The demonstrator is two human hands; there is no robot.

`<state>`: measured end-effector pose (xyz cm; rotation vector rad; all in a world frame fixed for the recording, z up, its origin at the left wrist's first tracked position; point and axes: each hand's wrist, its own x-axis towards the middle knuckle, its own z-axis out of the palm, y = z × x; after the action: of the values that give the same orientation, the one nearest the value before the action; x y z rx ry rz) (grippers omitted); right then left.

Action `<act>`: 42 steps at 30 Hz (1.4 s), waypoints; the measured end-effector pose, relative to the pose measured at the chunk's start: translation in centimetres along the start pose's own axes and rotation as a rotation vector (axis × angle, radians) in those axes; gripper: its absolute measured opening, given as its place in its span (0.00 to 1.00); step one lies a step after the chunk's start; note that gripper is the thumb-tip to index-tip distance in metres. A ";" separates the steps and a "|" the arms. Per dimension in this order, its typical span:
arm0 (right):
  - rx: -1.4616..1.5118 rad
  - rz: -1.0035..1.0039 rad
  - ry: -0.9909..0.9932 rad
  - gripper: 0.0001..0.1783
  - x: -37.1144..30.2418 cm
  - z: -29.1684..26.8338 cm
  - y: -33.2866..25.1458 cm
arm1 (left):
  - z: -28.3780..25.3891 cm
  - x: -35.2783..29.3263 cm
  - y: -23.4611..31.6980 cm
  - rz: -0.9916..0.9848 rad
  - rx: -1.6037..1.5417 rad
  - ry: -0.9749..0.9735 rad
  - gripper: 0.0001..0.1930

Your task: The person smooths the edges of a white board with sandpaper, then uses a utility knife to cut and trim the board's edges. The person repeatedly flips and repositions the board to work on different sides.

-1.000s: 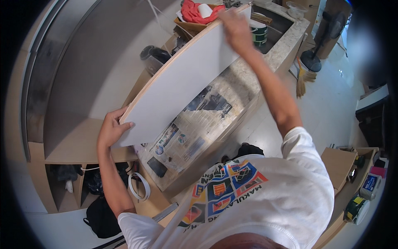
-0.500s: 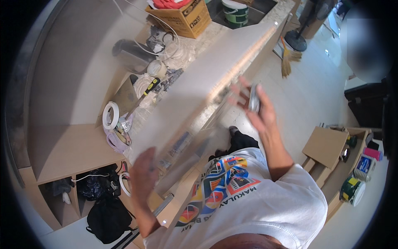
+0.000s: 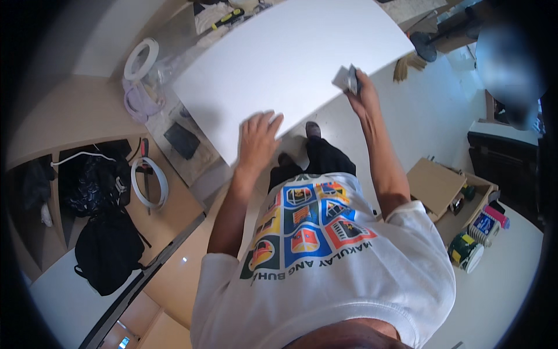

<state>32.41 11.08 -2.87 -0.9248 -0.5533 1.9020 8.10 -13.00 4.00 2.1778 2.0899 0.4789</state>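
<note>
A large white board (image 3: 279,64) lies flat across the counter, its near edge towards me. My left hand (image 3: 258,139) rests on the board close to its near left corner, fingers spread and holding nothing. At the near right edge, my right hand (image 3: 366,96) is closed round a small grey metal tool (image 3: 347,79) with a flat plate. Its exact kind is unclear, and part of it is hidden by my fingers. I cannot tell whether the tool touches the board.
To the left sit a white tape coil (image 3: 129,65) and a dark flat piece (image 3: 182,140) on the counter (image 3: 204,156). A yellow-black screwdriver (image 3: 228,18) lies beyond the board. A black bag (image 3: 109,251) is lower left; an open wooden drawer unit (image 3: 436,185) and a green tub (image 3: 467,253) are right.
My left hand has come down onto the board. The right hand has brought the metal tool to the board's near edge. The board now faces up more fully, and the view has shifted.
</note>
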 end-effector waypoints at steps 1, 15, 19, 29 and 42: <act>0.007 0.022 0.038 0.13 0.6 0.8 0.2 | -0.2 -0.2 -0.5 -0.010 -0.010 -0.015 0.30; -0.083 0.149 0.149 0.14 -7.6 -1.2 -0.9 | -2.2 -7.6 -4.0 -0.182 -0.020 -0.011 0.16; -0.088 0.267 0.093 0.16 -11.6 0.7 -0.6 | -2.1 -9.8 -2.2 -0.670 -0.178 0.395 0.13; -0.066 0.217 0.120 0.13 -6.2 5.1 -2.4 | -0.4 -9.1 3.9 -1.635 -1.834 0.904 0.38; -0.193 -0.140 0.349 0.09 -0.1 -1.1 -7.0 | -4.1 -5.5 1.6 -1.421 -2.166 0.892 0.43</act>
<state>37.13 14.39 1.33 -1.2769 -0.5802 1.5361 8.39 -19.13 7.39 -0.7219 0.9781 1.9181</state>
